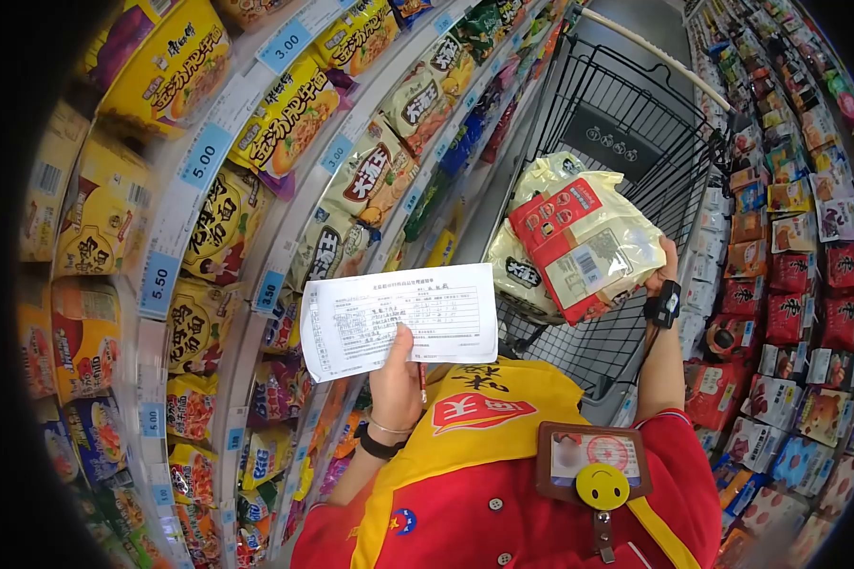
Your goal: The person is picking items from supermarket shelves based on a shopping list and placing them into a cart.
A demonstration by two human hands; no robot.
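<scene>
My left hand [396,384] holds up a white printed form [399,321] by its lower edge, thumb on the paper, in front of the left shelves. A dark band circles that wrist. My right hand [667,275] grips a red-and-cream multipack of noodles [586,245] and holds it over the black wire shopping cart [626,123]. More cream noodle packs [522,270] lie in the cart beneath it. A black device is strapped to my right wrist.
Shelves [256,228] on the left hold yellow, cream and purple noodle packs, with blue price tags reading 3.00, 5.00 and 5.50. Shelves [797,247] on the right hold red and mixed packs. I wear a red and yellow vest with a badge and smiley pin [602,486].
</scene>
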